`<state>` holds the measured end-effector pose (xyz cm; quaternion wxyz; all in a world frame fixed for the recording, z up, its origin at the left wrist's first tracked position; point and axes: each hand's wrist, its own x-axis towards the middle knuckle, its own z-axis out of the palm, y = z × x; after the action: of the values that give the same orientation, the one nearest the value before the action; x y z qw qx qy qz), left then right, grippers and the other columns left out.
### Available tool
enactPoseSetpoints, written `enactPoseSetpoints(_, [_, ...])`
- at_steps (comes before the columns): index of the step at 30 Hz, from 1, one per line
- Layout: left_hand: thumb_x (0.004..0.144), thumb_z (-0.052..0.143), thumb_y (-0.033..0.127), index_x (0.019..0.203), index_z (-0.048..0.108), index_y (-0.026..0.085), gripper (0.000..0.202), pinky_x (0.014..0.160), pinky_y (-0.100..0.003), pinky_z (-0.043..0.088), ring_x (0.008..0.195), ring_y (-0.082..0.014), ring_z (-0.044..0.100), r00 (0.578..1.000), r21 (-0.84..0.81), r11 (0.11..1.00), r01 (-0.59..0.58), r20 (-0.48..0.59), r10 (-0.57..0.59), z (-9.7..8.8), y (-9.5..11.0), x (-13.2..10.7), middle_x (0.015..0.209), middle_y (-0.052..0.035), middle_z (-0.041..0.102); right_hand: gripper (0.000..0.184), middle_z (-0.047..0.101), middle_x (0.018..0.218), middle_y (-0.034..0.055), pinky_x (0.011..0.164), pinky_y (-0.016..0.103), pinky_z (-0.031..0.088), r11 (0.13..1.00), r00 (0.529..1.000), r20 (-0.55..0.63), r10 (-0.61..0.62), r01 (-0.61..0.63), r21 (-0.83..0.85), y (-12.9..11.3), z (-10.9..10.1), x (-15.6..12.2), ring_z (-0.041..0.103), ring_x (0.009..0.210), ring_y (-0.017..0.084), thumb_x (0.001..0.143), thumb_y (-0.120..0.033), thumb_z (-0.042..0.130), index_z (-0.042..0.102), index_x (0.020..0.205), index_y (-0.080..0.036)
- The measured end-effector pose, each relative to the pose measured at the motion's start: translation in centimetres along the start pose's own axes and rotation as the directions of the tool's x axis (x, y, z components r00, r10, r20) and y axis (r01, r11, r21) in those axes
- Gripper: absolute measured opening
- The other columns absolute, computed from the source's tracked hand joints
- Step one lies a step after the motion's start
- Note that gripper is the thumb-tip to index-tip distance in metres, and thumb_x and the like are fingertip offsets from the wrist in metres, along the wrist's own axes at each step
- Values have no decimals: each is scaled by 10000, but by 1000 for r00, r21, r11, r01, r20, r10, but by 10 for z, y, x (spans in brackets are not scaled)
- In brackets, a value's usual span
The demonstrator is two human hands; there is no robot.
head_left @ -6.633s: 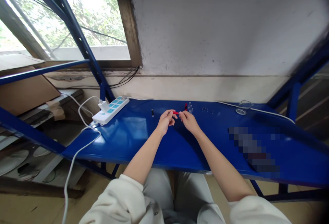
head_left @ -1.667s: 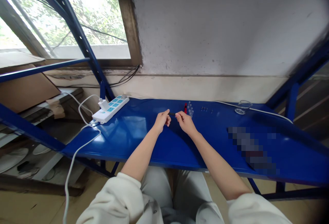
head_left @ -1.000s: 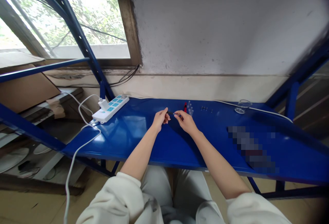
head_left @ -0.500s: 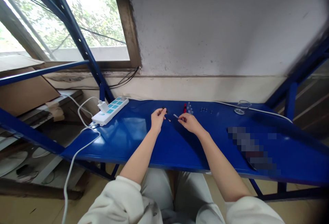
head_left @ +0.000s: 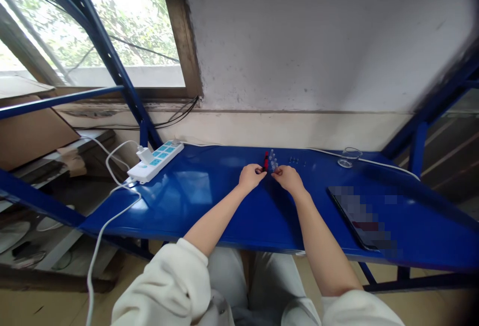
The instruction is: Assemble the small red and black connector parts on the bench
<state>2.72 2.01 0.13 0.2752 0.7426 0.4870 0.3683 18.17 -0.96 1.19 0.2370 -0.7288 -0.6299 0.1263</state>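
My left hand [head_left: 252, 176] is over the blue table with its fingertips pinched together, at the near end of a small row of red pieces [head_left: 266, 159]. Whatever it holds is too small and hidden to name. Just to the right, my right hand [head_left: 289, 179] has thumb and fingers closed at the near end of a cluster of small clear tubes [head_left: 273, 156]. I cannot make out what lies between its fingers. Only a narrow gap separates the two hands. Several tiny clear pieces [head_left: 294, 160] lie on the table beyond my right hand.
A clear glass cup [head_left: 345, 163] is at the back right, beside a white cable. A dark, partly blurred-out tablet-like slab [head_left: 350, 216] lies at right. At left sits a white power strip [head_left: 155, 162] with a plug and cord. Blue frame posts [head_left: 417, 149] flank the table [head_left: 179, 216].
My left hand has moved right, to the red pieces. My right hand has shifted slightly right and nearer the clear tubes; the clear tube it held no longer shows. The view has turned slightly.
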Motion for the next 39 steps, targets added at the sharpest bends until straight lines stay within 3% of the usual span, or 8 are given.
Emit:
enactPoseSetpoints(4, [671, 607, 299, 687, 631, 173, 130, 614, -273, 394, 650, -167, 550, 999, 71, 997, 3, -43, 0, 8, -1, 3, 708, -42, 629, 178, 648, 758, 79, 529, 233, 348, 998, 999, -19, 46, -46, -43, 1, 1, 0, 604, 711, 197, 704, -347, 571, 634, 756, -189])
enactPoseSetpoints(15, [655, 635, 289, 653, 606, 181, 112, 689, -317, 367, 737, -209, 541, 1000, 302, 953, -23, -4, 25, 12, 2, 0, 713, -45, 607, 193, 649, 825, 99, 545, 254, 369, 992, 997, 48, 62, -57, -114, 3, 4, 1, 610, 757, 226, 694, -334, 590, 639, 806, -184])
enactPoseSetpoints(18, [684, 630, 306, 763, 612, 184, 147, 741, -336, 352, 824, -226, 531, 997, 372, 926, -68, 6, 71, 5, 4, -5, 789, -55, 611, 197, 649, 810, 96, 536, 246, 370, 992, 997, 42, 59, -53, -114, 4, 5, 1, 608, 731, 209, 696, -331, 591, 641, 814, -181])
enactPoseSetpoints(22, [767, 553, 266, 975, 571, 186, 223, 794, -357, 319, 921, -239, 498, 972, 501, 840, -208, 12, 233, -6, 10, -15, 952, -85, 596, 185, 650, 789, 86, 533, 240, 366, 992, 999, 21, 45, -42, -118, 4, 6, 0, 609, 723, 200, 690, -327, 598, 642, 795, -181])
enactPoseSetpoints(28, [862, 390, 251, 1238, 432, 214, 380, 753, -336, 322, 907, -218, 485, 923, 591, 722, -360, 116, 366, -10, 11, -28, 992, -78, 579, 182, 649, 791, 92, 536, 252, 366, 989, 996, 46, 81, -75, -125, 1, 4, 1, 609, 733, 215, 691, -327, 591, 638, 796, -186])
enactPoseSetpoints(34, [879, 347, 215, 1175, 503, 211, 335, 740, -326, 335, 883, -199, 489, 925, 594, 721, -358, 120, 360, -11, 7, -27, 986, -70, 583, 161, 645, 800, 94, 536, 263, 361, 989, 995, 55, 82, -75, -123, 1, 4, 0, 607, 749, 231, 699, -315, 573, 628, 781, -188])
enactPoseSetpoints(39, [843, 447, 218, 961, 593, 198, 189, 741, -318, 355, 863, -188, 502, 941, 493, 815, -305, 21, 339, -13, 1, -24, 922, -54, 598, 134, 643, 807, 100, 541, 263, 358, 990, 996, 64, 64, -55, -128, 0, 5, 0, 607, 754, 234, 698, -288, 573, 620, 766, -183])
